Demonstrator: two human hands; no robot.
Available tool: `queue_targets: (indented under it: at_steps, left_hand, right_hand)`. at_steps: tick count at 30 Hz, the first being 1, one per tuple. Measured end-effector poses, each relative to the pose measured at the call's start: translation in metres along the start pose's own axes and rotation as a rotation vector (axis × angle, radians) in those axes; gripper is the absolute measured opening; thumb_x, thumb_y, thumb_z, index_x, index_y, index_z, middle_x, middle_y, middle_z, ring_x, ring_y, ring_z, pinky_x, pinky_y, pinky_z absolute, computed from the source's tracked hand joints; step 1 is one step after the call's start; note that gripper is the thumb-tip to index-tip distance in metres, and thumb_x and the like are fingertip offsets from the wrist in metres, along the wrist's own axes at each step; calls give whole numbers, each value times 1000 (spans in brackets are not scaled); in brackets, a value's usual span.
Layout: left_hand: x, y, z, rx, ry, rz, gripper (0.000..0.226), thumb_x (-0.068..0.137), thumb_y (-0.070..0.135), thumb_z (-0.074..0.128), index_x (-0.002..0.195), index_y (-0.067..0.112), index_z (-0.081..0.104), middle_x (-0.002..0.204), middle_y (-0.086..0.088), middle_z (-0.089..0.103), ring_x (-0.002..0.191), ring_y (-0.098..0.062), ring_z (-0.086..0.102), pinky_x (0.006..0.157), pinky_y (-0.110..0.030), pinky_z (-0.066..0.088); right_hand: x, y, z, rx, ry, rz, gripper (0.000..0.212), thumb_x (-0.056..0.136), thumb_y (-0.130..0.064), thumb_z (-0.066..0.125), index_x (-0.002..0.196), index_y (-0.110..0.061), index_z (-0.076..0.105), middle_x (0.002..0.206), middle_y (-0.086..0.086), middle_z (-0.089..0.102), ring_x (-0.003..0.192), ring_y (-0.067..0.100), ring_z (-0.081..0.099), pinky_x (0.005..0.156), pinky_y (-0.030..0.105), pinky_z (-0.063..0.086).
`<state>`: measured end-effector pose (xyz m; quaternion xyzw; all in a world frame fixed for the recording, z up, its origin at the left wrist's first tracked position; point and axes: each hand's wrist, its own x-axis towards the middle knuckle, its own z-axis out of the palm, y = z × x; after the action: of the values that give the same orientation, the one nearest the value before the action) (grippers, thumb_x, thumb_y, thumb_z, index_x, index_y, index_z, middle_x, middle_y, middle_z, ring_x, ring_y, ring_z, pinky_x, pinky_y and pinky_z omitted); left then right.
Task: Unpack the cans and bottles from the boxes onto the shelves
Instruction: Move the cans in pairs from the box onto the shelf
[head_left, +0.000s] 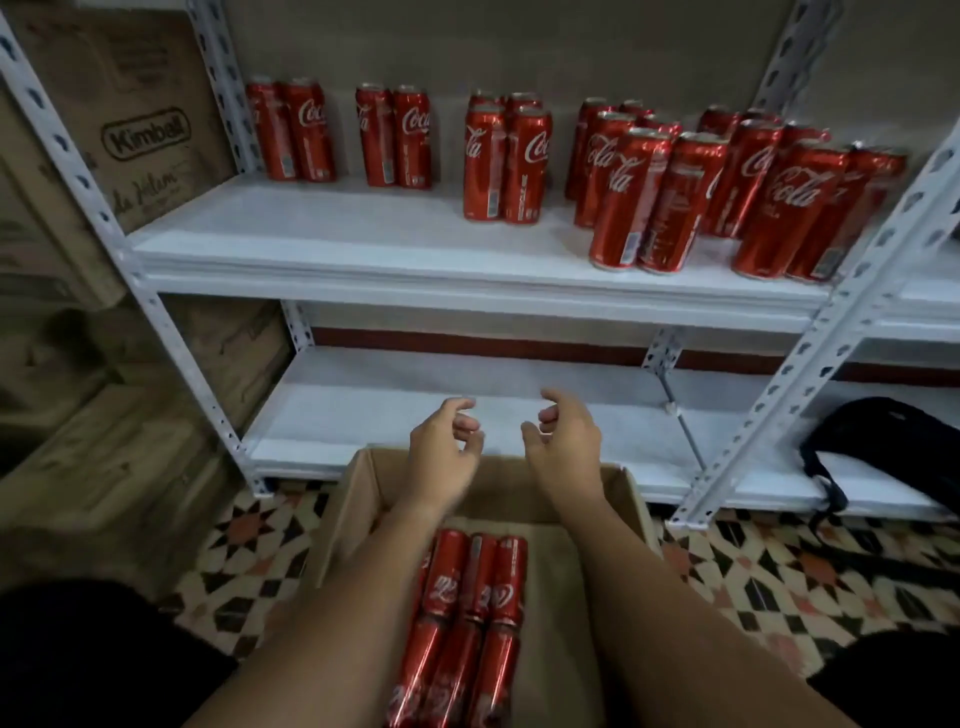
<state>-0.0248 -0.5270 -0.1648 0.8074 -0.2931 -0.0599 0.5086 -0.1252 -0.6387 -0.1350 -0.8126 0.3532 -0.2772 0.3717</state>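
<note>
An open cardboard box (618, 499) sits on the floor in front of me, with several red cola cans (467, 597) lying flat inside. My left hand (441, 447) and my right hand (566, 436) hover side by side above the box's far edge, fingers loosely curled, holding nothing. Several red cola cans (509, 161) stand upright in groups on the white upper shelf (337, 244). The lower shelf (363, 410) behind my hands is bare on its left part.
Stacked brown cartons (130, 130) fill the space left of the white metal rack. A black bag (893, 447) lies on the right end of the lower shelf. Slotted rack posts (810, 379) stand right of the box. The floor has patterned tiles (779, 571).
</note>
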Motion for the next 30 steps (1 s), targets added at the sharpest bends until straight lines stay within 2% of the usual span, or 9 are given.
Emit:
queue_targets:
  at_steps: [7,9,11,13,16,18,20,24,30]
  left_hand:
    - [-68,-99,51,57,-193,-307,44,88,-6,65,130,8,60,93,3,65,84,-11,63,83,-24,54]
    - [-83,-122,70,70,-225,-388,39,91,-3,65,128,8,60,90,7,62,87,-13,64,86,-30,56]
    - [-94,-137,81,79,-225,-443,39,94,0,66,130,10,58,89,13,59,89,-12,63,88,-30,54]
    - [-101,-153,95,105,-255,-493,40,94,3,67,132,13,57,96,11,63,96,-12,65,89,-28,52]
    - [-108,-173,118,166,-309,-545,41,93,6,68,132,16,57,115,-2,70,109,-20,68,98,-36,53]
    - [-113,-181,132,242,-319,-573,46,93,10,69,136,15,55,121,-6,68,114,-24,66,102,-40,53]
    - [-115,-190,145,327,-316,-572,49,93,13,69,139,13,53,123,-9,67,114,-26,67,101,-43,54]
    - [-111,-197,160,442,-340,-581,41,94,14,66,132,5,55,120,-15,68,109,-31,68,95,-42,56]
    - [-110,-207,175,385,-389,-615,65,95,32,70,146,9,37,128,-16,65,116,-32,66,97,-44,54]
  right_hand:
    - [-60,106,55,-143,-242,219,41,92,-17,66,132,-12,56,117,9,63,107,24,61,93,30,48]
    - [-75,140,75,-149,-314,321,38,94,-25,66,129,-15,58,116,7,67,106,24,65,92,35,54]
    - [-87,158,84,-137,-356,390,30,95,-31,65,122,-19,59,110,1,68,94,17,69,79,38,60]
    - [-94,172,92,-153,-394,442,25,97,-32,64,119,-25,55,107,-2,65,86,13,66,68,29,58]
    - [-95,196,108,-178,-413,526,39,95,-33,66,127,-13,55,115,8,64,95,23,67,81,38,59]
    - [-96,208,119,-174,-441,581,45,94,-34,68,129,-8,53,116,10,62,100,26,65,84,30,52]
    - [-96,218,129,-200,-468,617,50,94,-35,69,131,-7,50,123,15,60,110,30,62,82,27,45]
    - [-97,231,149,-171,-474,649,57,88,-35,75,130,-5,52,128,17,61,115,34,62,94,37,50]
    - [-96,249,161,-134,-365,725,58,86,-26,78,132,-2,50,130,18,60,115,35,63,93,37,51]
